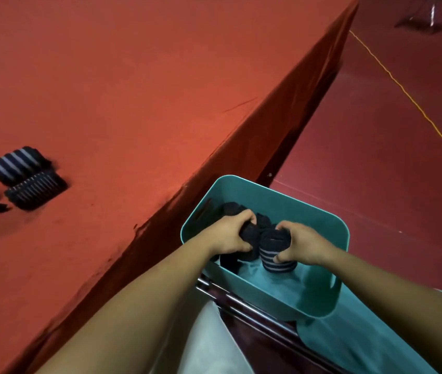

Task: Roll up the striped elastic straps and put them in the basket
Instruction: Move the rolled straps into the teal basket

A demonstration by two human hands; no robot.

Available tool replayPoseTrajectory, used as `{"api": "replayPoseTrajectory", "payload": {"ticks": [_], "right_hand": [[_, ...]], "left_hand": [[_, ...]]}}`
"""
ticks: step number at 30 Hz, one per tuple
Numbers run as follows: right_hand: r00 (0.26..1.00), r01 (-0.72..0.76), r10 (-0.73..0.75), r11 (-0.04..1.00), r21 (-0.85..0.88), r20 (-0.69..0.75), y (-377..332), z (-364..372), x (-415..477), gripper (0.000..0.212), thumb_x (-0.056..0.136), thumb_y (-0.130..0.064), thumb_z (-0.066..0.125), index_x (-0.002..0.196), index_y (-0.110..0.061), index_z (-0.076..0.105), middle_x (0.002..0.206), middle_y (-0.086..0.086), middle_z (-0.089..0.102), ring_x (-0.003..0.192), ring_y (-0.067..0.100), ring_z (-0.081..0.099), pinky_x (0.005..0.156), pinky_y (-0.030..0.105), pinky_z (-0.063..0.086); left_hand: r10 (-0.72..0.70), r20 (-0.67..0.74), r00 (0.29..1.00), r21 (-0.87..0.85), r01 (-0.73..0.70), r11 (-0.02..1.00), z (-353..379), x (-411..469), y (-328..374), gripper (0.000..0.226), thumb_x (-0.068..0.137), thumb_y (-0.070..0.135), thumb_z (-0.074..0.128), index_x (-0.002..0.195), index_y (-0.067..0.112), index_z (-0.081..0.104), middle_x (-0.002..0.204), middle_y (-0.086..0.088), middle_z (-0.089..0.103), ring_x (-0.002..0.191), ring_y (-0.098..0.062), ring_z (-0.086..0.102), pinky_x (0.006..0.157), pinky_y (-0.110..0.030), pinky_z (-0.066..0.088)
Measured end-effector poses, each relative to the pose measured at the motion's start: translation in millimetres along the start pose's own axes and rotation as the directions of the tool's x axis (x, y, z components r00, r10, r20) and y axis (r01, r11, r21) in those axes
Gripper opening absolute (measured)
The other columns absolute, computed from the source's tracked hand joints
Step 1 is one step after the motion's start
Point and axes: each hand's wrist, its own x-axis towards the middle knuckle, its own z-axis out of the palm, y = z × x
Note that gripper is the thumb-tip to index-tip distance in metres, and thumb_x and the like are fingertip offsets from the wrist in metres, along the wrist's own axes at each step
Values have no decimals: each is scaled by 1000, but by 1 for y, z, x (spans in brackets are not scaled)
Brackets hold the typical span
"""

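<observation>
1. Striped elastic straps are in two places right now; a few lie unrolled on the red table, well apart from the hands, and the rolled ones are down in the teal basket.
2. Left hand is curled tight round a dark roll, fingers over the top and thumb on the near side; right hand grips a striped roll the same way; neither hand has a finger to spare.
3. Both rolls are inside the basket walls, side by side and touching; my guess is the firm grip is because elastic wants to spring open, so you keep it clamped until it's wedged against its neighbours.
4. The striped roll stands roughly upright, stripes running round it; it looks to be at or near the basket floor, but I can't tell if it's actually resting there.
5. More rolls sit behind, toward the far-left corner, packed close; that probably helps them stay wound; can't tell how many.
6. The basket is lower than the tabletop and just beside its edge, on something with metal bars (chair? stool? can't tell); handy spot I'd say, since a finished roll only has to go off the table and down.
7. Progress-wise I'd call it partway; the ones on the table aren't rolled yet; the next bit needs a gentle let-go so these two don't uncoil.
</observation>
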Motion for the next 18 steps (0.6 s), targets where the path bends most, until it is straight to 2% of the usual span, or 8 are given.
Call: {"api": "replayPoseTrajectory", "payload": {"ticks": [2, 4, 8, 11, 14, 16, 18], "right_hand": [[999, -33, 33, 999, -7, 14, 5, 8, 3, 56, 65, -32, 89, 110, -24, 57, 110, 0, 65, 100, 21, 62, 87, 39, 53], [997, -74, 74, 997, -4, 19, 10, 15, 6, 54, 67, -30, 87, 111, -23, 56, 109, 1, 65, 99, 21, 63, 87, 39, 55], [993, -109, 108, 994, 6, 46, 14, 28, 13, 47, 71, -28, 79, 110, -21, 53, 104, 2, 65, 94, 20, 63, 79, 35, 55], [991, -126, 126, 992, -2, 34, 14, 39, 18, 44, 68, -28, 76, 104, -21, 53, 97, 3, 66, 90, 22, 63, 79, 39, 57], [989, -150, 150, 989, -1, 17, 16, 49, 23, 53, 65, -27, 81, 108, -23, 51, 104, 9, 65, 94, 25, 63, 79, 36, 55], [985, -170, 170, 985, -9, 8, 15, 53, 24, 60, 68, -26, 85, 115, -23, 48, 112, 12, 58, 101, 29, 60, 77, 32, 47], [983, -185, 185, 982, -30, -6, 13, 56, 24, 63, 72, -24, 84, 121, -21, 45, 117, 16, 50, 103, 33, 59, 81, 31, 46]], "left_hand": [[6, 17, 1000, 52, -7, 999, 10, 9, -4, 54, 73, 22, 84, 114, 24, 50, 113, -8, 58, 101, -25, 57, 89, -35, 47], [9, 28, 1000, 72, -11, 997, 16, 17, -7, 57, 71, 23, 86, 116, 22, 52, 117, -8, 55, 107, -27, 53, 93, -35, 45], [3, 65, 998, 180, -14, 984, 25, 28, -14, 57, 72, 25, 85, 120, 19, 54, 120, -10, 57, 110, -28, 51, 93, -35, 43], [-24, 102, 995, 205, 2, 979, 30, 35, -15, 56, 75, 18, 80, 124, 17, 52, 119, -13, 55, 108, -30, 54, 87, -32, 43], [-54, 152, 987, 278, 10, 961, 31, 40, -15, 56, 78, 16, 75, 128, 19, 49, 122, -12, 50, 106, -32, 55, 82, -32, 42], [-68, 174, 982, 311, 11, 950, 33, 41, -18, 55, 81, 13, 73, 130, 21, 48, 125, -10, 44, 102, -32, 56, 78, -31, 41], [-59, 174, 983, 326, -1, 945, 33, 42, -21, 50, 82, 11, 72, 125, 22, 50, 124, -10, 41, 94, -31, 56, 76, -30, 40]]}}
